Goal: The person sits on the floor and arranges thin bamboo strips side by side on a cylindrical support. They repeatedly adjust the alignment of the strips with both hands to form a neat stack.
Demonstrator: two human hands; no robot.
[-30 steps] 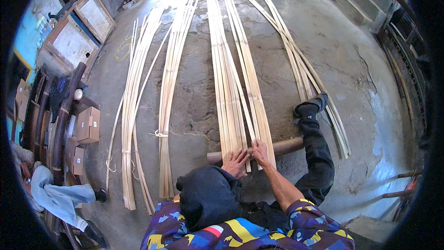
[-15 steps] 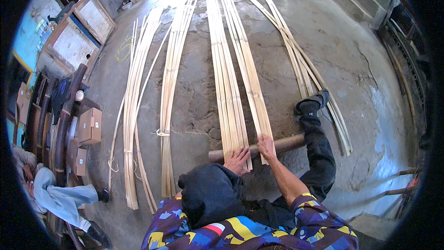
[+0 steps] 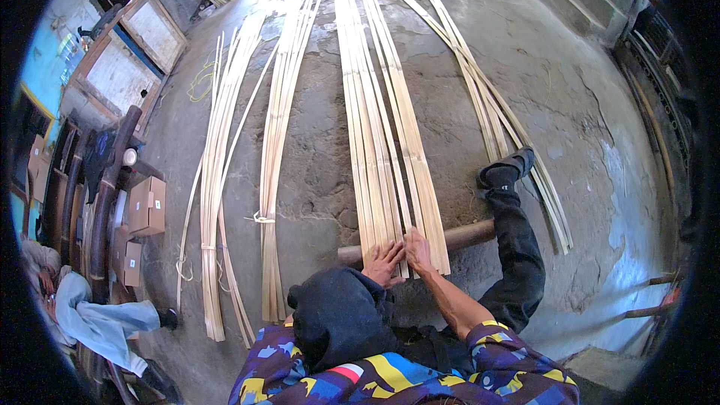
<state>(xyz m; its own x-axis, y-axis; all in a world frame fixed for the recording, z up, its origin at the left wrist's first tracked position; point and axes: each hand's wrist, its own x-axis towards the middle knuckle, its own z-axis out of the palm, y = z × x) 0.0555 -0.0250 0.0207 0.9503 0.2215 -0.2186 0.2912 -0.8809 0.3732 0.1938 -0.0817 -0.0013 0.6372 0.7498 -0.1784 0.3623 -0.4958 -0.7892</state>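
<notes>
Long pale bamboo strips (image 3: 375,150) lie side by side in front of me. Their near ends rest across a thick brown pole (image 3: 470,234). My left hand (image 3: 384,264) lies flat over the near ends of the left-hand strips, fingers spread. Just beside it, my right hand (image 3: 418,252) is closed, apparently around the edge of a narrow bamboo strip between the two groups; the fingertips are partly hidden. The right-hand strips (image 3: 420,172) run beneath and past that hand, a thin gap separating them from the left group.
Two tied strip bundles (image 3: 270,255) lie on the floor to the left. Crossed strips (image 3: 480,97) lie at the right, by my outstretched foot (image 3: 507,168). Cardboard boxes (image 3: 146,206) and a seated person's leg (image 3: 105,315) are at the far left. Steps (image 3: 581,4) rise at the back right.
My right hand has moved left, towards my left hand. The gap between the two strip groups has narrowed at the near end, with a narrow strip now between them. My left hand stays put.
</notes>
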